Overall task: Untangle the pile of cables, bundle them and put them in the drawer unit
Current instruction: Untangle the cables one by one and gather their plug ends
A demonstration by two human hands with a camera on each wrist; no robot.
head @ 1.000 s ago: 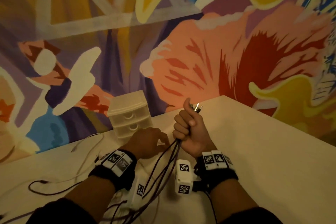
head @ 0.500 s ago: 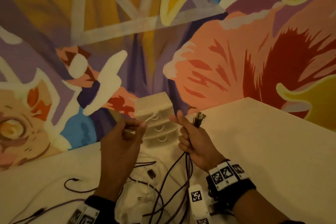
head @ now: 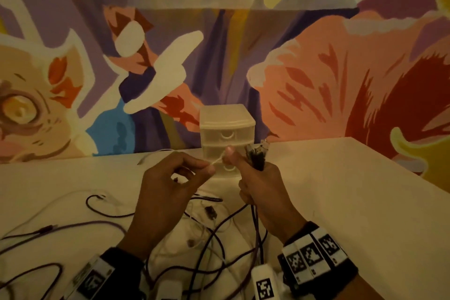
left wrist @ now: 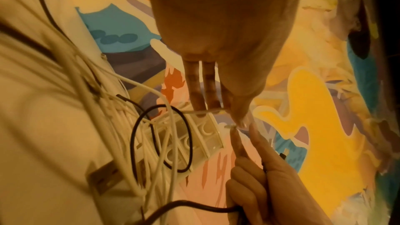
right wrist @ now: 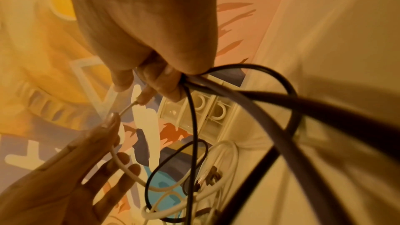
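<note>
Right hand (head: 258, 185) is fisted around a bunch of dark cables (head: 254, 224), plug ends (head: 257, 153) sticking out the top, and its thumb and forefinger also pinch the tip of a thin white cable (head: 217, 161). Left hand (head: 168, 185) pinches that same white cable a bit further along, other fingers loosely curled. So we're still in the gathering stage, adding the white one to the bunch. Loads of cables (head: 207, 246) still sprawl over the table (head: 353, 202). Next we probably slide the left hand down the white cable to free it. Drawer unit (head: 227, 126) sits at the back, drawers closed.
</note>
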